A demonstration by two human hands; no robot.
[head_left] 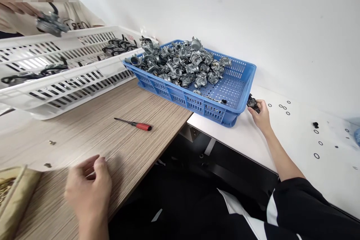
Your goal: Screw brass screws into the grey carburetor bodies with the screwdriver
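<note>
My left hand (89, 189) rests on the wood-grain table (92, 138), its fingers loosely curled with a gap at the thumb and nothing visible in them. Beyond it lies a screwdriver (142, 126) with a red handle. My right hand (262, 115) reaches out over the white table and grips a dark ribbed part (252, 102), close against the right end of the blue basket (233, 114); the basket's corner hides some of that part. Metal carburetors (194, 65) are heaped in the basket.
A white crate (70, 92) with more carburetors stands at the left. Behind it another person's hand (21, 8) holds a carburetor (52, 24). Black rings (316, 155) and small black parts (315, 124) lie on the white table (295, 135). At lower left is a container (28, 183) of brass-coloured pieces.
</note>
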